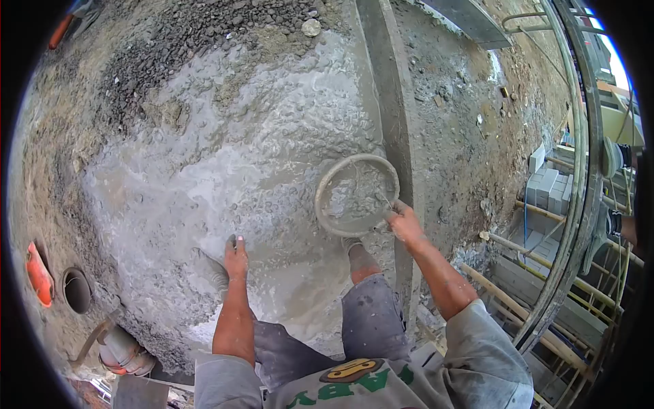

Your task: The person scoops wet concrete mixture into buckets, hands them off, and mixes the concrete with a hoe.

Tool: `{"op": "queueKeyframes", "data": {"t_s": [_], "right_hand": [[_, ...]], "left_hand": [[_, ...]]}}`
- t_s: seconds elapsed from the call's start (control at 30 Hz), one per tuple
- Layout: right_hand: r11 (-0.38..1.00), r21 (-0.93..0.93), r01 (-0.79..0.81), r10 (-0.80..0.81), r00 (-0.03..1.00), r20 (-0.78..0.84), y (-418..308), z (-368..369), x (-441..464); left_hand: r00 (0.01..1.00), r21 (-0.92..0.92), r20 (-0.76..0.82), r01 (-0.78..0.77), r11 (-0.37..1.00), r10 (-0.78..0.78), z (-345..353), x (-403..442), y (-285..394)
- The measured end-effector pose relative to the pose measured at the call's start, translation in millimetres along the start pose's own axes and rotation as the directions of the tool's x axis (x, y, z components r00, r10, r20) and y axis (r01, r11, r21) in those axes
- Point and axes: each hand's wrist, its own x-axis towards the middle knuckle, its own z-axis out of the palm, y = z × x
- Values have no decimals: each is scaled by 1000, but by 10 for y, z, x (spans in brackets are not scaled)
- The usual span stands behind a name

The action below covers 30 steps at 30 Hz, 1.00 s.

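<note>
My right hand (405, 221) is closed at the right edge of a round grey bucket (357, 158), gripping it by the rim or a handle there. Inside the bucket lies wet grey concrete, and its rim is smeared with it. My left hand (236, 258) hangs free over the wet concrete (272, 170), holding nothing, with its fingers loosely stretched out. Both of my feet stand in the concrete, one mostly hidden behind the bucket.
A long concrete-smeared board (396, 95) borders the mix on the right. Dark gravel (170, 48) is heaped at the far side. At left lie an orange container (39, 274) and a pipe (77, 291). Stacked buckets (126, 351), bamboo poles (504, 300), grey blocks (547, 187) and another person's shoes (611, 157) surround me.
</note>
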Motion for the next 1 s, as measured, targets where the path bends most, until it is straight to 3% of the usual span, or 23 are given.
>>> {"op": "queueKeyframes", "data": {"t_s": [0.03, 0.07, 0.1, 0.13, 0.17, 0.23, 0.3, 0.33, 0.43, 0.57, 0.67, 0.77, 0.83, 0.9, 0.93, 0.97, 1.0], "right_hand": [[1000, -15, -7, 7, 1000, -22, 46, 10, -42], [1000, -29, -3, 1, 999, -54, 68, -38, -19], [999, -41, -4, 1, 996, -87, 41, -127, -94], [999, -35, -20, 17, 996, -83, -89, -237, -219], [999, -26, -25, 23, 997, -79, -249, -348, -382], [1000, -18, -14, 12, 993, -114, -487, -683, -825], [997, 49, 60, -48, 975, -217, -804, -1091, -1291], [988, 118, 102, -66, 958, -281, -952, -1290, -1584], [945, 226, 234, -133, 911, -390, -1254, -1810, -2477], [886, 221, 407, -241, 813, -530, -1751, -2612, -3864], [869, 194, 455, -267, 761, -591, -2056, -3159, -4676], [851, 177, 495, -254, 682, -686, -2213, -3832, -5127], [826, 72, 559, -338, 594, -730, -2262, -4150, -5379], [861, 11, 509, -331, 575, -748, -2255, -4458, -5570], [868, -74, 491, -354, 507, -786, -2190, -4634, -5572], [875, -60, 481, -354, 550, -756, -2024, -4981, -5575], [898, -106, 426, -341, 524, -781, -1816, -5307, -5559]], "left_hand": [[999, -5, -38, 12, 1000, -12, -590, 1, 16], [982, -113, -189, -20, 993, -2, -918, 455, -1017], [965, 50, -263, 25, 998, -11, -1540, 486, -1085], [935, 169, -355, 83, 982, -18, -2085, 231, -598], [868, 274, -490, 67, 959, 79, -2517, 282, -737], [811, 403, -577, 180, 897, 96, -3288, 400, -836], [855, 64, -514, 117, 991, -68, -3590, 215, -111], [885, -106, -445, 98, 990, -135, -3658, 28, 214], [963, -512, -269, -171, 842, 31, -3342, -88, 832], [966, -359, -95, -258, 897, 240, -2557, -526, 1855], [925, -284, 82, -336, 898, 372, -2413, -882, 2237], [951, -397, 96, -233, 888, 293, -2545, -736, 2167], [974, -489, 31, -182, 853, 225, -2788, -759, 2073], [986, -581, -61, -163, 798, 157, -3026, -794, 1739], [982, -616, -129, -189, 764, 139, -3110, -782, 1553], [981, -581, -191, -144, 801, 38, -3217, -828, 1386], [975, -604, -224, -140, 785, 1, -3335, -1071, 1329]]}}
